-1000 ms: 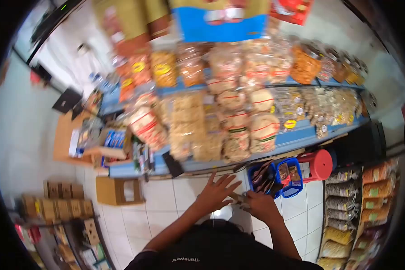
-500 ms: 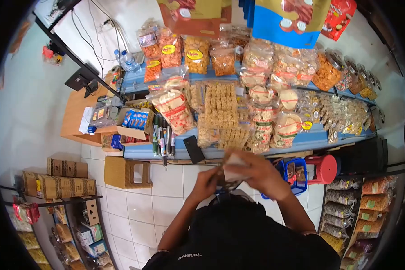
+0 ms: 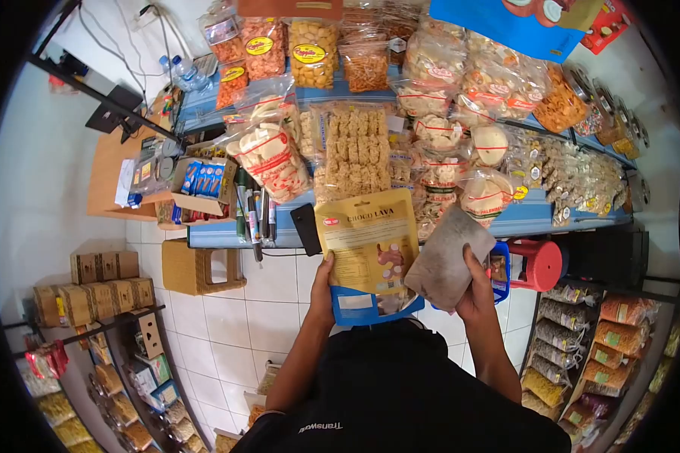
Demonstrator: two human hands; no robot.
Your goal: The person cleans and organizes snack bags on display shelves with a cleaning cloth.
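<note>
Two grips: left hand (image 3: 323, 296) pinches the pouch (image 3: 372, 253); right hand (image 3: 476, 293) clasps the grey panel (image 3: 449, 258).
Pouch: flat, gold above blue, before the blue table (image 3: 279, 235).
Panel: smudged, four-cornered, tilted.
Snack bags (image 3: 355, 147): clear plastic around knobbly blocks.

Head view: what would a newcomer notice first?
The gold-and-blue Choco Lava pouch in the left hand, near the centre, probably catches the eye first, beside a flat grey piece in the right hand. Beyond them, clear snack bags crowd a blue counter; a red stool stands to the right.
</note>
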